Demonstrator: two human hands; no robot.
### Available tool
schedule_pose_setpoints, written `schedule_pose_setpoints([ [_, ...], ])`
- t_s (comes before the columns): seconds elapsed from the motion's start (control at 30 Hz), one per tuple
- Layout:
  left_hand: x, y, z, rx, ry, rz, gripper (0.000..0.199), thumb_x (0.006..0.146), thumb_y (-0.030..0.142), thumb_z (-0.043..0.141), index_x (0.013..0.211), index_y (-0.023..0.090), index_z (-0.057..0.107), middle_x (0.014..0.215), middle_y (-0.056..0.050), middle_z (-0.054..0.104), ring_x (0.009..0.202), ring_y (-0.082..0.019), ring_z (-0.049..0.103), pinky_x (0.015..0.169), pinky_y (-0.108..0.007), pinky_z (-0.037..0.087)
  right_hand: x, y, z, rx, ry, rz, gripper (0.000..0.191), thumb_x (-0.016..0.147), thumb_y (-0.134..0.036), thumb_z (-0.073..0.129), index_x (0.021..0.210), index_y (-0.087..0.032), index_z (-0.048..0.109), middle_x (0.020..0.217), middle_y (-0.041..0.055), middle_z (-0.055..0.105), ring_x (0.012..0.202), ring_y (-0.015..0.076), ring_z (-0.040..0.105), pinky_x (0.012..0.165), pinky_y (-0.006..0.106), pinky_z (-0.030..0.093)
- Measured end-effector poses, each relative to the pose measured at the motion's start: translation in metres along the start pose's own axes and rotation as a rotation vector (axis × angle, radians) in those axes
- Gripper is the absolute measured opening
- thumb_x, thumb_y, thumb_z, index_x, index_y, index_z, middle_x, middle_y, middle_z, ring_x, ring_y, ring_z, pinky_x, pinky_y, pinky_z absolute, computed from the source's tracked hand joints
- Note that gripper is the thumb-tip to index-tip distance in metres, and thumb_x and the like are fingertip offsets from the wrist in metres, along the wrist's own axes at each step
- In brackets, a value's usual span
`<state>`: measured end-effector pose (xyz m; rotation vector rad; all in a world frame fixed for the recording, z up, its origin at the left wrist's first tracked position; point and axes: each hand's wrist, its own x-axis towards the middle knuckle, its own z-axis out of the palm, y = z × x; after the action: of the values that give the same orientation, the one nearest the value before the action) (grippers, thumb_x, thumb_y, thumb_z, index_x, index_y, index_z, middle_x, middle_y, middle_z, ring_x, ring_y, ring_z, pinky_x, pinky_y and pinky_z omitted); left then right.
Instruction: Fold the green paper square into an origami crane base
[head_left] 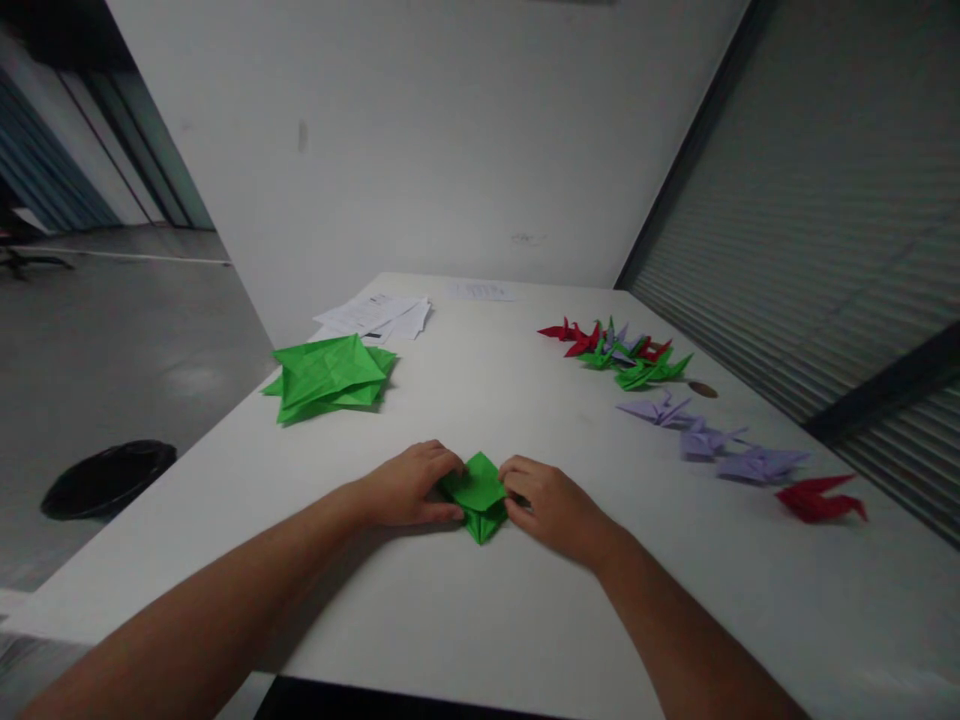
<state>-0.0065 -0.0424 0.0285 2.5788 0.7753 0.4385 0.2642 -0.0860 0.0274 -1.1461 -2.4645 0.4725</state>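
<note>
A small folded green paper (480, 488) lies on the white table (450, 610) between my two hands, one corner pointing away from me and another toward me. My left hand (415, 487) grips its left edge, with the thumb near the lower fold and the fingers curled on top. On the right edge, the bent fingers of my right hand (544, 503) pinch the paper. Parts of both side corners are hidden under the fingers.
Green sheets (330, 375) are stacked at the left, with printed papers (375, 315) behind. Folded cranes line the right side: a mixed pile (619, 350), purple ones (761, 463) and a red one (817, 499). A black bin (109, 480) stands on the floor at left.
</note>
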Motion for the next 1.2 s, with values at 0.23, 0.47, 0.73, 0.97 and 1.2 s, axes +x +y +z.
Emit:
schedule_pose_setpoints([
  [0.23,0.004,0.0,0.012,0.09,0.066,-0.042,0.045,0.084,0.034,0.074,0.124,0.017,0.06,0.11,-0.012,0.07,0.101,-0.029,0.064,0.089,-0.039,0.05,0.001,-0.005,-0.002,-0.049,0.014,0.023,0.014,0.088,-0.007,0.057,0.089,-0.02,0.06,0.095,0.0043,0.063,0.085,0.0189,0.061,0.079,0.03,0.048],
  [0.47,0.013,0.0,0.021,0.114,0.08,-0.136,0.044,0.074,0.007,0.064,0.117,0.017,0.063,0.102,-0.01,0.07,0.093,-0.026,0.065,0.084,-0.035,0.051,0.006,-0.001,0.01,-0.066,0.071,0.103,0.038,0.074,-0.002,0.061,0.109,-0.019,0.059,0.11,0.0089,0.068,0.105,0.0251,0.061,0.095,0.039,0.048],
  [0.73,0.012,-0.005,0.026,0.017,0.138,-0.262,0.043,0.079,0.004,0.06,0.119,0.02,0.062,0.104,-0.009,0.073,0.095,-0.025,0.069,0.083,-0.033,0.052,0.011,0.002,0.023,0.119,0.153,0.292,0.036,0.081,0.002,0.062,0.109,-0.021,0.06,0.103,0.0074,0.072,0.097,0.0208,0.069,0.089,0.034,0.052],
  [0.97,0.014,0.0,0.025,-0.094,0.138,-0.335,0.042,0.077,0.004,0.059,0.116,0.02,0.062,0.09,-0.003,0.075,0.08,-0.019,0.068,0.071,-0.028,0.047,0.013,0.003,0.026,0.077,0.171,0.332,0.033,0.08,0.002,0.066,0.104,-0.02,0.063,0.101,0.0072,0.071,0.095,0.0206,0.067,0.087,0.033,0.052],
  [1.2,0.018,0.005,0.025,-0.07,0.131,-0.371,0.042,0.073,0.003,0.06,0.112,0.019,0.065,0.089,-0.003,0.076,0.079,-0.018,0.069,0.069,-0.026,0.046,0.013,0.004,0.027,0.076,0.152,0.337,0.036,0.077,0.004,0.065,0.104,-0.019,0.065,0.099,0.0066,0.072,0.093,0.0196,0.066,0.084,0.03,0.049],
])
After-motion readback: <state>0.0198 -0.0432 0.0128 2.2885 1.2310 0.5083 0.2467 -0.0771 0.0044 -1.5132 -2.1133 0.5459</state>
